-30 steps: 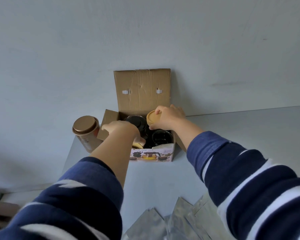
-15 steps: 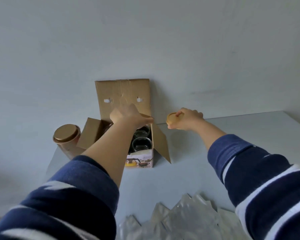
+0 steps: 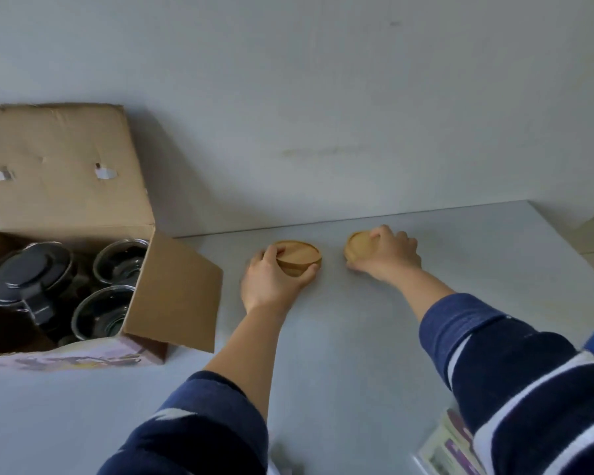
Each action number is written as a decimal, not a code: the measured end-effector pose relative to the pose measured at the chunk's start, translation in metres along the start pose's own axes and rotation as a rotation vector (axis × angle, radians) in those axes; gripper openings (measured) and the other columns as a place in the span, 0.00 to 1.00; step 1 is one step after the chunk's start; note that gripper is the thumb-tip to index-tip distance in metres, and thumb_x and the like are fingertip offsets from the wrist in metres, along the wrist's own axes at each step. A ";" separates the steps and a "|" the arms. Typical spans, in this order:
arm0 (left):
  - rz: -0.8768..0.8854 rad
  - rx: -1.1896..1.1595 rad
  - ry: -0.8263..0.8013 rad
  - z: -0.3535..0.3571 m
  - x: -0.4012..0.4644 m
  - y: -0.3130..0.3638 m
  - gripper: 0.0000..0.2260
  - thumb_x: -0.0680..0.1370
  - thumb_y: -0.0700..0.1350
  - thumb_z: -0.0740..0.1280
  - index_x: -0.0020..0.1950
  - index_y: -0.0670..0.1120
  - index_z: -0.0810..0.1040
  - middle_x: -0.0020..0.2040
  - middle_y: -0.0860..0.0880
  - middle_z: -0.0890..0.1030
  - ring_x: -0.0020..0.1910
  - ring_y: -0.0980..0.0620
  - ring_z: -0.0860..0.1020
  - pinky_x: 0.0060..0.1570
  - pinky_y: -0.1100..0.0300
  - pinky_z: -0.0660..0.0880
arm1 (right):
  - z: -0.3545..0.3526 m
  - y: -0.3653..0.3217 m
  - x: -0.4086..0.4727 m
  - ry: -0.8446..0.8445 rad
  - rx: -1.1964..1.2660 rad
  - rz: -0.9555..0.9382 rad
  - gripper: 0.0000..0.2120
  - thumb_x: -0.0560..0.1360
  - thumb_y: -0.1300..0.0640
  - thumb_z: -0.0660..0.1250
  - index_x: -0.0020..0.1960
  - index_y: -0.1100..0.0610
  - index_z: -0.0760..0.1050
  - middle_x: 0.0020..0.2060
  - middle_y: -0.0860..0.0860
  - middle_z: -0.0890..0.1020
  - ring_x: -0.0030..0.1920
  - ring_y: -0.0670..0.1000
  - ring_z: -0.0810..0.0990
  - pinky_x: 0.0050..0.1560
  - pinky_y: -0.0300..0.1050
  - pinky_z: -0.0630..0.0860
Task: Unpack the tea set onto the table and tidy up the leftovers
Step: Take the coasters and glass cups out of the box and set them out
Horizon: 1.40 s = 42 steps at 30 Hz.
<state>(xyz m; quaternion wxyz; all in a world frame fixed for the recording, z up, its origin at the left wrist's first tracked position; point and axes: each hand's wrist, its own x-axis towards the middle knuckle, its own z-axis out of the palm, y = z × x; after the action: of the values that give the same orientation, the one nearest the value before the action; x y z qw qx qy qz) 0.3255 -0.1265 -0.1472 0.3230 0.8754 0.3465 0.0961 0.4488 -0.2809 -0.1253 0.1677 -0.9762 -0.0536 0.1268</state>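
An open cardboard box (image 3: pixel 172 289) stands at the left of the grey table (image 3: pixel 374 337). Inside it I see a glass teapot with a black lid (image 3: pixel 24 272) and two glass cups (image 3: pixel 120 260) (image 3: pixel 98 311). My left hand (image 3: pixel 271 279) grips a round wooden coaster (image 3: pixel 300 257) lying on the table to the right of the box. Further right, near the wall, my right hand (image 3: pixel 384 253) holds a second wooden coaster (image 3: pixel 359 246), which rests on the table too.
The box's tall back flap (image 3: pixel 59 169) leans against the pale wall (image 3: pixel 323 97). A printed leaflet (image 3: pixel 446 447) lies at the bottom right beside my sleeve. The table's right edge (image 3: pixel 570 245) runs close to my right hand.
Both hands left the box, each with a wooden coaster, and moved right to set them on the table near the wall. My view has shifted right; the copper-lidded tin is out of frame.
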 end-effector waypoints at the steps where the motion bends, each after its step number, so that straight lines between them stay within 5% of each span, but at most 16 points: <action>1: 0.009 0.001 0.022 0.012 0.006 0.002 0.32 0.64 0.68 0.70 0.63 0.55 0.75 0.60 0.51 0.78 0.61 0.48 0.75 0.59 0.55 0.71 | 0.003 0.006 0.012 0.027 0.008 -0.011 0.35 0.61 0.37 0.75 0.61 0.48 0.66 0.62 0.55 0.70 0.65 0.59 0.66 0.58 0.51 0.70; 11: 0.078 0.223 0.101 0.062 0.040 0.027 0.37 0.66 0.67 0.69 0.69 0.51 0.68 0.65 0.50 0.75 0.67 0.47 0.68 0.63 0.51 0.62 | 0.014 0.035 0.070 0.138 0.080 -0.115 0.31 0.61 0.36 0.74 0.58 0.46 0.69 0.62 0.53 0.70 0.64 0.58 0.66 0.60 0.51 0.66; 18: -0.001 0.246 0.076 0.058 0.041 0.047 0.51 0.63 0.69 0.70 0.78 0.51 0.50 0.73 0.50 0.66 0.71 0.47 0.65 0.64 0.47 0.62 | 0.011 0.034 0.070 0.102 0.140 -0.119 0.39 0.61 0.39 0.75 0.66 0.49 0.63 0.66 0.53 0.62 0.68 0.57 0.62 0.64 0.50 0.66; 32: -0.032 0.299 0.099 0.045 -0.035 0.065 0.49 0.63 0.65 0.72 0.76 0.46 0.56 0.67 0.46 0.70 0.67 0.44 0.67 0.60 0.49 0.65 | -0.011 0.075 -0.007 0.100 0.152 -0.094 0.39 0.61 0.41 0.77 0.65 0.50 0.63 0.64 0.54 0.69 0.65 0.59 0.65 0.59 0.52 0.68; 42: -0.124 0.267 -0.004 0.062 -0.083 0.048 0.49 0.67 0.64 0.72 0.78 0.46 0.50 0.73 0.47 0.64 0.72 0.46 0.61 0.66 0.49 0.63 | 0.009 0.116 -0.043 0.080 0.079 -0.104 0.42 0.62 0.39 0.76 0.69 0.53 0.63 0.67 0.53 0.69 0.65 0.59 0.65 0.62 0.50 0.67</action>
<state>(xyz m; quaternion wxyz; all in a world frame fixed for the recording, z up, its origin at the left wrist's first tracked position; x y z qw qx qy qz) 0.3146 -0.2394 -0.1605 0.2099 0.8876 0.4091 0.0274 0.4121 -0.3932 -0.1633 0.2145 -0.9690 -0.0924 0.0809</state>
